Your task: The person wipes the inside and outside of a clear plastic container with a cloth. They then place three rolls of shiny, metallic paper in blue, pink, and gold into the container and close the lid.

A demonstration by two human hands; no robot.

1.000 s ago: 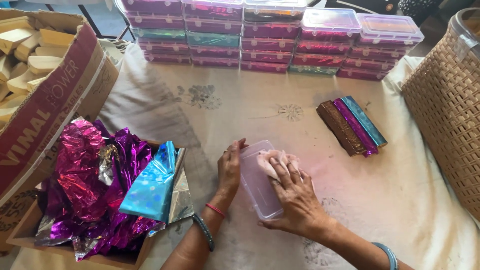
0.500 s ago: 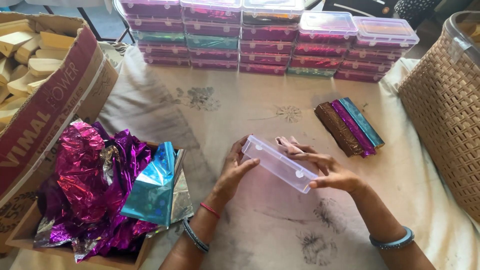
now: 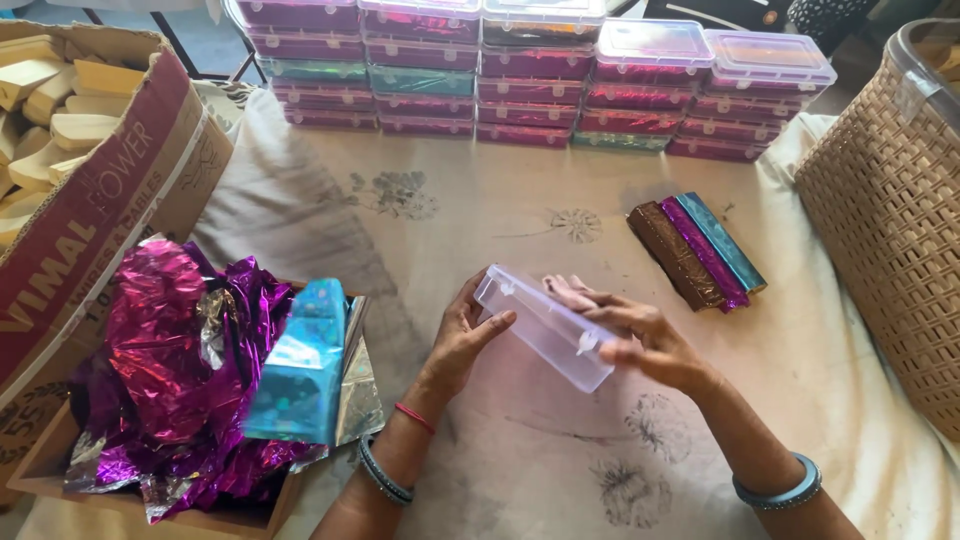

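Observation:
A clear plastic box (image 3: 545,326) is held tilted just above the cloth-covered surface, empty as far as I can see. My left hand (image 3: 462,335) grips its near left end, thumb on top. My right hand (image 3: 640,335) holds the right end, fingers spread across the far side. Three foil-wrapped bars (image 3: 695,250), brown, purple and teal, lie side by side to the upper right of my hands.
Stacked clear boxes with coloured contents (image 3: 540,75) line the far edge. A woven basket (image 3: 885,210) stands at the right. At the left sit a cardboard box of pale blocks (image 3: 70,120) and a low box of purple and blue foil sheets (image 3: 200,370).
A second ago the box lay flat under my right palm. Both hands have lifted it and turned it onto its long edge.

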